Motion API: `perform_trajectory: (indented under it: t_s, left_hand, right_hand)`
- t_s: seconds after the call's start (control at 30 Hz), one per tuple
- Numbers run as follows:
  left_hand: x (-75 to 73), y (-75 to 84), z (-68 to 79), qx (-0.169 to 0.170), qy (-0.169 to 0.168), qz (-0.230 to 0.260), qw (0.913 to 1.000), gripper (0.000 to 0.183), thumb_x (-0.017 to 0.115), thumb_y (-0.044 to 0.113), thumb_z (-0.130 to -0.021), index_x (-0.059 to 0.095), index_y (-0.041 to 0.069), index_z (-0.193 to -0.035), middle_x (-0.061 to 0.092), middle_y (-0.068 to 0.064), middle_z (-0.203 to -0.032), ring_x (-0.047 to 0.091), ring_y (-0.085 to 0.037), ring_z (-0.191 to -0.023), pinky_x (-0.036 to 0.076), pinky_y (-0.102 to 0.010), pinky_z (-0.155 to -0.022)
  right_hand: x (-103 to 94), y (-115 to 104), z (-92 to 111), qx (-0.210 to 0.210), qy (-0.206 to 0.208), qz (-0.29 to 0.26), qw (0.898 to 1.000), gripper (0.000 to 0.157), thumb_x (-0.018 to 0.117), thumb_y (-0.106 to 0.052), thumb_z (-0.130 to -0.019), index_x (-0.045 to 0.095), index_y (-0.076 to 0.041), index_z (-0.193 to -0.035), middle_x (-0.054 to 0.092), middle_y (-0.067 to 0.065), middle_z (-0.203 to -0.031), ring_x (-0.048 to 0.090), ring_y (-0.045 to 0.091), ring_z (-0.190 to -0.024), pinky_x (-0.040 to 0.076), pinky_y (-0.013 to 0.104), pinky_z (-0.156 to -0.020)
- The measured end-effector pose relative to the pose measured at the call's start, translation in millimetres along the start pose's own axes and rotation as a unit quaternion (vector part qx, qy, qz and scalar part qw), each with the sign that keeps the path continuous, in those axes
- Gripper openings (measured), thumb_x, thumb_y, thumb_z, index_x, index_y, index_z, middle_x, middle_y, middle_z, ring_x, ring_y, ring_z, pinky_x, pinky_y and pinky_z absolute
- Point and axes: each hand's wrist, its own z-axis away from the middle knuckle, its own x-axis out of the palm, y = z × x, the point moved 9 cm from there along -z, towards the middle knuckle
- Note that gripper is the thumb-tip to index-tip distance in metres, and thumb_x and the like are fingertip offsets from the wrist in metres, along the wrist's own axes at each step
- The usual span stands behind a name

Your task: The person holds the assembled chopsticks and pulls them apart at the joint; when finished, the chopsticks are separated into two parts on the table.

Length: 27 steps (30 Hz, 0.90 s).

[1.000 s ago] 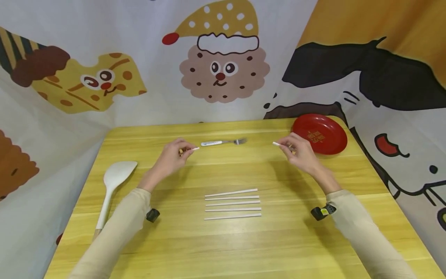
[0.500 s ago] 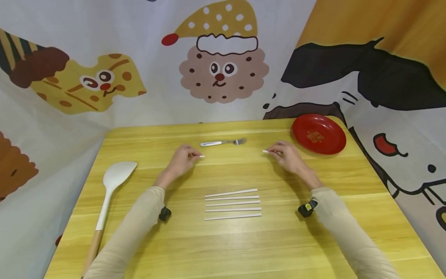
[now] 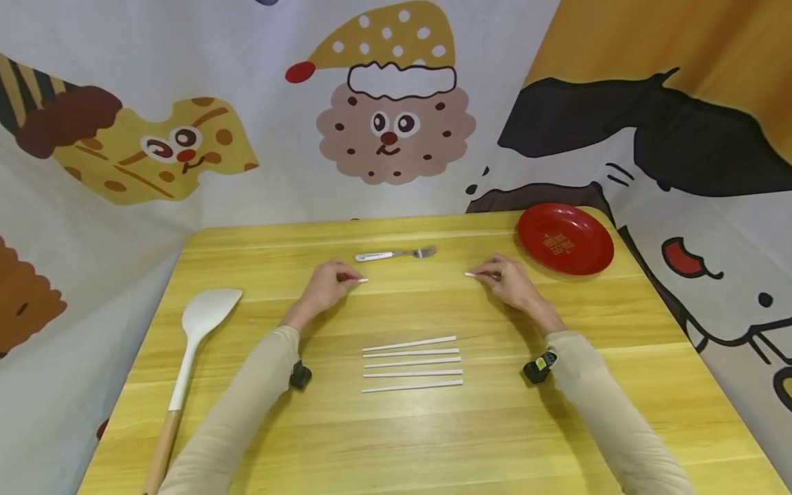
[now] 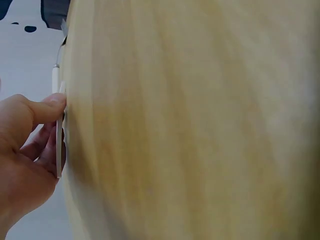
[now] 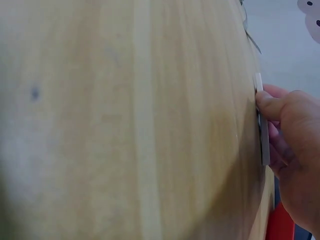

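Observation:
Between thumb and fingers, my left hand (image 3: 326, 285) pinches a thin white stick (image 4: 59, 145); only its tip pokes out in the head view. A similar flat white stick (image 5: 264, 142) is pinched by my right hand (image 3: 509, 282), its tip pointing left. Both hands are low over the tabletop, on either side of a fork (image 3: 396, 254) lying just beyond them. Closer to me, several white sticks (image 3: 411, 372) lie in roughly parallel rows. Whether the held sticks touch the table, I cannot tell.
A red plate (image 3: 565, 238) with gold print sits at the back right corner. Along the left side of the wooden table (image 3: 396, 440) lies a white spatula (image 3: 207, 313) with a wooden handle. A cartoon-print cloth (image 3: 278, 124) hangs behind.
My left hand has moved right and a little toward me with its stick. The right hand has shifted left and toward me, holding its own stick. The stick rows stayed put.

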Motion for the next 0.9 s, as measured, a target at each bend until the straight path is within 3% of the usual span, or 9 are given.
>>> perform_trajectory:
  t_s: [0.2, 0.33, 0.63, 0.77, 0.9]
  left_hand:
    - [0.5, -6.4, -3.2, -0.014, 0.005, 0.007, 0.9999, 0.013, 0.07, 0.012, -0.096, 0.078, 0.011, -0.107, 0.065, -0.007, -0.102, 0.059, -0.021, -0.089, 0.052, -0.03, -0.076]
    - [0.6, -7.1, -4.6, -0.02, 0.006, 0.013, 0.9997, 0.013, 0.069, 0.012, -0.096, 0.078, 0.01, -0.107, 0.065, -0.007, -0.101, 0.059, -0.021, -0.088, 0.051, -0.03, -0.075]
    - [-2.9, -9.3, -2.5, -0.024, 0.015, 0.031, 0.9991, 0.015, 0.071, 0.011, -0.095, 0.077, 0.01, -0.109, 0.067, -0.008, -0.105, 0.061, -0.022, -0.091, 0.053, -0.031, -0.077]
    - [-10.5, 0.2, 3.6, -0.016, 0.024, 0.041, 0.9987, 0.018, 0.073, 0.011, -0.093, 0.077, 0.01, -0.11, 0.067, -0.008, -0.108, 0.062, -0.024, -0.095, 0.055, -0.034, -0.081]
    - [-17.4, 23.5, 13.2, 0.017, 0.028, 0.032, 0.9989, 0.017, 0.074, 0.012, -0.093, 0.077, 0.01, -0.11, 0.068, -0.005, -0.109, 0.062, -0.023, -0.096, 0.055, -0.036, -0.083]
  right_hand:
    - [1.8, 3, -2, 0.016, -0.011, -0.013, 1.0, 0.015, 0.077, -0.005, -0.089, 0.081, -0.011, -0.103, 0.069, 0.007, -0.094, 0.066, 0.02, -0.086, 0.057, 0.027, -0.073]
    - [2.6, 6, -2, 0.029, -0.021, -0.012, 0.999, 0.015, 0.076, -0.005, -0.089, 0.081, -0.011, -0.103, 0.069, 0.007, -0.097, 0.064, 0.02, -0.087, 0.056, 0.026, -0.073]
    - [3.7, 5, -2, 0.043, -0.027, -0.019, 0.999, 0.018, 0.078, -0.006, -0.088, 0.079, -0.01, -0.105, 0.067, 0.007, -0.101, 0.065, 0.021, -0.091, 0.06, 0.039, -0.082]
    - [-5.2, -10, -3, 0.017, -0.001, -0.021, 1.0, 0.02, 0.079, -0.004, -0.086, 0.078, -0.006, -0.106, 0.069, 0.01, -0.101, 0.066, 0.027, -0.093, 0.06, 0.045, -0.082]
    - [-15.6, -33, 0, -0.004, 0.009, -0.034, 0.999, 0.019, 0.078, -0.004, -0.087, 0.077, -0.005, -0.106, 0.069, 0.011, -0.101, 0.065, 0.03, -0.096, 0.059, 0.049, -0.084]
